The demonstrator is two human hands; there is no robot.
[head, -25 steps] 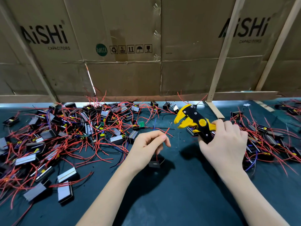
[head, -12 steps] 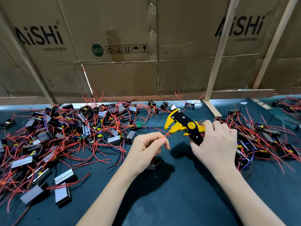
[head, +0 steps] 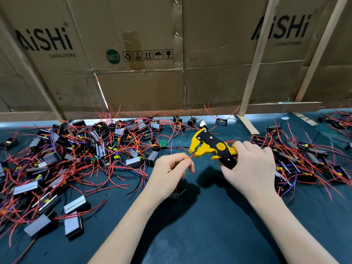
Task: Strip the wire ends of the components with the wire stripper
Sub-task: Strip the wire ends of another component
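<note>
Cardboard boxes [head: 137, 54] printed AiSHi stand behind wooden slats [head: 255, 60] — dark mat [head: 209, 225] below.

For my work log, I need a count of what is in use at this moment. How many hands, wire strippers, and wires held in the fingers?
Hands: 2, the left hand and the right hand
wire stripper, gripped by the right hand: 1
red wire, pinched by the left hand: 1
Total: 4

Flattened cardboard boxes [head: 133, 77] printed "AiSHi CAPACITORS", braced by slanted wooden battens [head: 255, 60], wall the far edge of a dark teal table [head: 190, 235].
</note>
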